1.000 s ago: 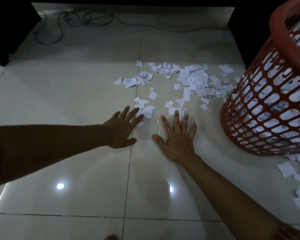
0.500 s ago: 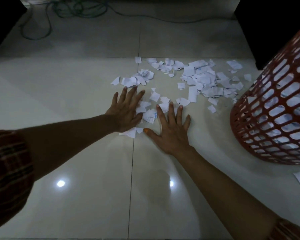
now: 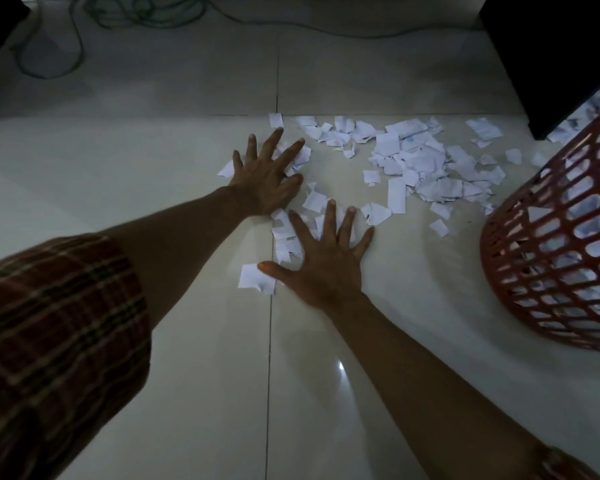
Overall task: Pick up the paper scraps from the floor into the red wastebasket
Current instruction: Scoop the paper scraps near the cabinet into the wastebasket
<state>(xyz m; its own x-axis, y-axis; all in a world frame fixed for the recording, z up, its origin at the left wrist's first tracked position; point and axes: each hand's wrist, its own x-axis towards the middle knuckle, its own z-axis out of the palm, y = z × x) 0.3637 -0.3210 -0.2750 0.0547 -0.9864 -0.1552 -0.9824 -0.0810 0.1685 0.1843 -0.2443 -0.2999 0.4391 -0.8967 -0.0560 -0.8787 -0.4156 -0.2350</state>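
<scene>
White paper scraps (image 3: 420, 161) lie scattered on the pale tiled floor (image 3: 153, 161), thickest at the centre right. My left hand (image 3: 267, 174) lies flat with spread fingers on the left end of the scatter, covering some scraps. My right hand (image 3: 323, 261) presses flat on a smaller bunch of scraps (image 3: 284, 237) nearer to me, with one larger scrap (image 3: 253, 277) by its thumb. The red wastebasket (image 3: 561, 258) stands at the right edge, its lattice wall showing paper inside.
Dark furniture stands at the back right (image 3: 551, 57) and at the back left corner. Green cables (image 3: 77, 32) run over the floor at the back. A few scraps (image 3: 565, 128) lie behind the basket.
Both hands have slid forward over the floor into the scraps. The left hand now covers the left end of the scatter, and the right hand rests on the nearer bunch.
</scene>
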